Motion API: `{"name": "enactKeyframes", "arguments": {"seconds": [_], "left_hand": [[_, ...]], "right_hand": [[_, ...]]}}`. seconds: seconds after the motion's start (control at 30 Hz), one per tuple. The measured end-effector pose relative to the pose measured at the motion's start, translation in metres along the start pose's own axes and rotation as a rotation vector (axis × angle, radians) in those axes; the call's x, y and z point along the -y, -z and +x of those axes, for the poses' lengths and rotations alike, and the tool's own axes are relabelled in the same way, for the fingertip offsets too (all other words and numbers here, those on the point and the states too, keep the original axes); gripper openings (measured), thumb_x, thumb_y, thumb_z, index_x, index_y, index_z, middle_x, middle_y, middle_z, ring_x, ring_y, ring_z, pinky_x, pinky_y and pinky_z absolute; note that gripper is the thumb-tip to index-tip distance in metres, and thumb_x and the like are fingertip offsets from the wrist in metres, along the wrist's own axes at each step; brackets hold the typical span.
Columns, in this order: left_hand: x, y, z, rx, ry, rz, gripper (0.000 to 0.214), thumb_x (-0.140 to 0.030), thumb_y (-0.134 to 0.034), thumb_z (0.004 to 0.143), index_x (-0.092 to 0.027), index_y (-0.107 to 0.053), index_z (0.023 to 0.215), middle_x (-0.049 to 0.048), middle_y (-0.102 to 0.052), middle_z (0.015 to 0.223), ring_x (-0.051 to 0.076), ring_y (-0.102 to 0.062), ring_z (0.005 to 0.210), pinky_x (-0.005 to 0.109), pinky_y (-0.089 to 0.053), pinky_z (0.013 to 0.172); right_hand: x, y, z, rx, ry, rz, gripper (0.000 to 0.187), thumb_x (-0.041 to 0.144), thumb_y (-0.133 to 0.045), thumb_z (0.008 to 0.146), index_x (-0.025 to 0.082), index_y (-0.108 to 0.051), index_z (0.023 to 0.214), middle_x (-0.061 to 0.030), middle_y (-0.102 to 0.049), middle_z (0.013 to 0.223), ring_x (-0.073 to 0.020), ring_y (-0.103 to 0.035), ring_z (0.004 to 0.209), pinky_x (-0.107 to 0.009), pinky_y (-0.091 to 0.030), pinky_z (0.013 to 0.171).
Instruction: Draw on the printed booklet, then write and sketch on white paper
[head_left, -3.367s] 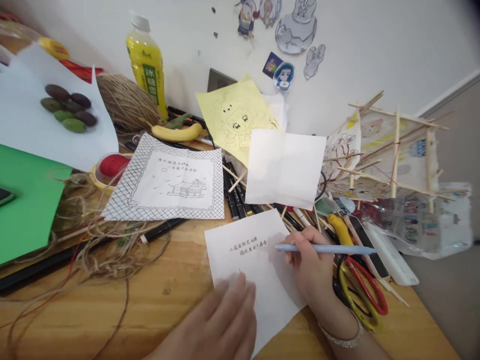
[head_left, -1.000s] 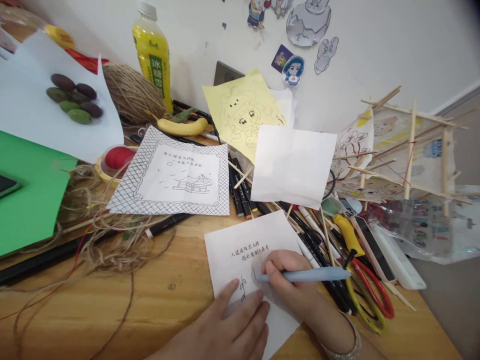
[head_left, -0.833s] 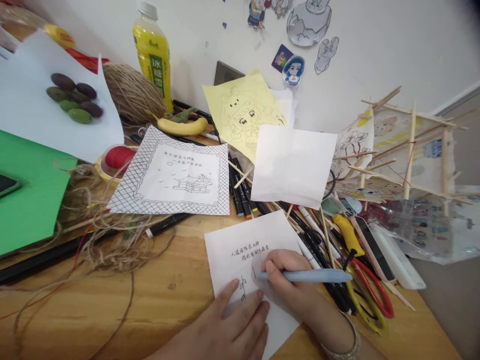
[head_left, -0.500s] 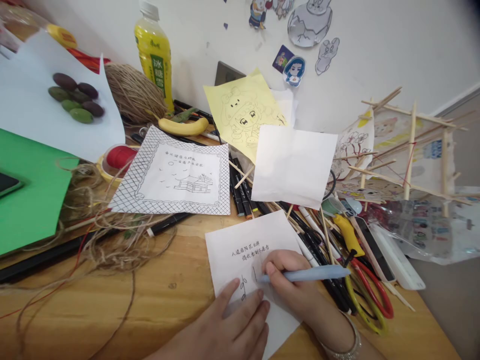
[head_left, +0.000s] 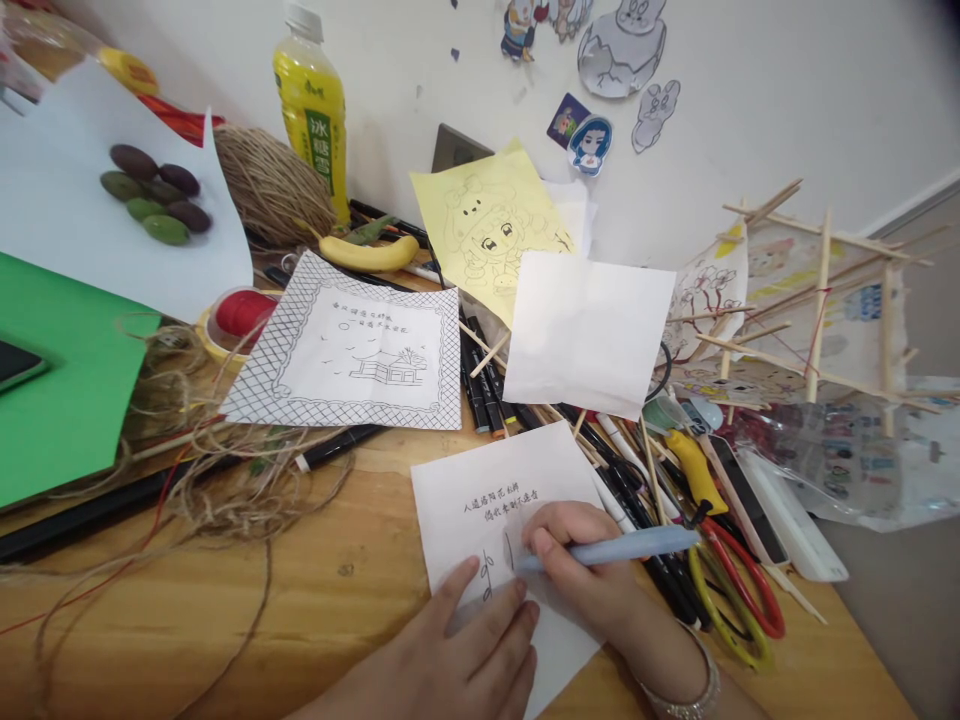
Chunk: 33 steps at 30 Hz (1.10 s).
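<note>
In my right hand [head_left: 574, 560] is a light blue pen [head_left: 637, 545], pinched between thumb and fingers with its tip at the paper. Beneath both hands lies a white sheet of paper [head_left: 442, 490], bearing two lines of handwritten characters near its top and a few drawn strokes [head_left: 486, 575] below them. My left hand [head_left: 472, 640] rests flat on the sheet, fingers stretched out beside those strokes. A bracelet [head_left: 694, 690] circles my right wrist.
Behind the sheet lie a bordered drawing [head_left: 360, 350], a blank white sheet [head_left: 589, 335] and a yellow drawing [head_left: 487, 215]. Markers, scissors [head_left: 739, 600] and a phone [head_left: 742, 500] crowd the right. Tangled twine [head_left: 232, 490] and a green sheet [head_left: 67, 400] occupy the left; a bottle [head_left: 311, 115] stands behind.
The pen tip has shifted slightly down the paper with my right hand. My left hand stays in place on the sheet.
</note>
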<state>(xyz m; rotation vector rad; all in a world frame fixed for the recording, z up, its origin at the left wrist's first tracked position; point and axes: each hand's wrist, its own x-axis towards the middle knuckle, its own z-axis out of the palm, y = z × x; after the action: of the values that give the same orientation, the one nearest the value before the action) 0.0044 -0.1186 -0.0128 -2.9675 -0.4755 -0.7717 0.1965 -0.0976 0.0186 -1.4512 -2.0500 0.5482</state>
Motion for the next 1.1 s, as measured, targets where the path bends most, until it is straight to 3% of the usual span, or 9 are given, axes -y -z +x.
{"name": "enactKeyframes", "arguments": {"seconds": [0.43,1.1], "left_hand": [[-0.0002,0.0008,-0.0015,0.015,-0.013,-0.002,0.023,-0.027,-0.046,0.097,-0.020,-0.065,0.109,0.0020,-0.068,0.117,0.021,-0.055,0.112,0.039,-0.036,0.097],[0.0002,0.0031,0.0018,0.024,0.004,0.010,0.026,-0.026,-0.042,0.098,-0.020,-0.065,0.109,0.0016,-0.068,0.117,0.021,-0.055,0.113,0.040,-0.035,0.097]], "right_hand": [[0.0020,0.0025,-0.0007,0.046,-0.017,-0.225,0.031,0.021,-0.041,0.084,0.019,-0.052,0.055,-0.0008,-0.056,0.051,-0.0131,-0.049,0.050,-0.024,-0.038,0.051],[0.0048,0.0013,-0.0004,0.011,-0.072,-0.251,0.030,0.023,-0.040,0.084,0.019,-0.055,0.058,-0.0026,-0.060,0.053,-0.0152,-0.054,0.050,-0.025,-0.041,0.050]]}}
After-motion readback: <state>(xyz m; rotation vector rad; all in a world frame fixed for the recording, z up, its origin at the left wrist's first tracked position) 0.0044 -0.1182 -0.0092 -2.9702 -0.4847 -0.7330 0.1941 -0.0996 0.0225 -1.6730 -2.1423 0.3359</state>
